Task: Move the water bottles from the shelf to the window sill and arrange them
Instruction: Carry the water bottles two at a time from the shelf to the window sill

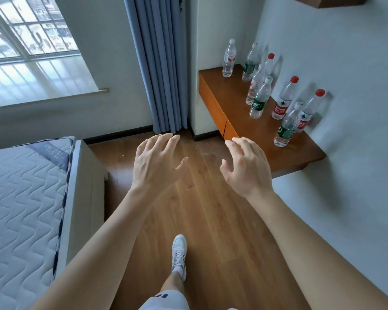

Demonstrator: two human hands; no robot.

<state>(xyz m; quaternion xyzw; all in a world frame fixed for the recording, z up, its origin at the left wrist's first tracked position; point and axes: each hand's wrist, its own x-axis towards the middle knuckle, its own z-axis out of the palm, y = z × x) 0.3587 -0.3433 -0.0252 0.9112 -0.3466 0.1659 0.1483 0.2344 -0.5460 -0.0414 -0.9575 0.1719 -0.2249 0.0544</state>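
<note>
We held left hand (157, 163) and right hand (248, 167) out, fingers (164, 146) spread, holding nothing, probably to take a bottle in each. Just past our right fingers the water bottles (260, 99) stood on the shelf (233, 101); the window sill (38, 81) lay far beyond our left fingers.

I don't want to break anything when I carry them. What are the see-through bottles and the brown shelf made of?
The clear water bottles with red or white caps look like thin plastic: they are see-through and glossy, with screw caps and wrapped labels. The brown wall shelf looks like wood or wood-look laminate, smooth with a dull sheen. The grain is too faint to tell which.
</note>
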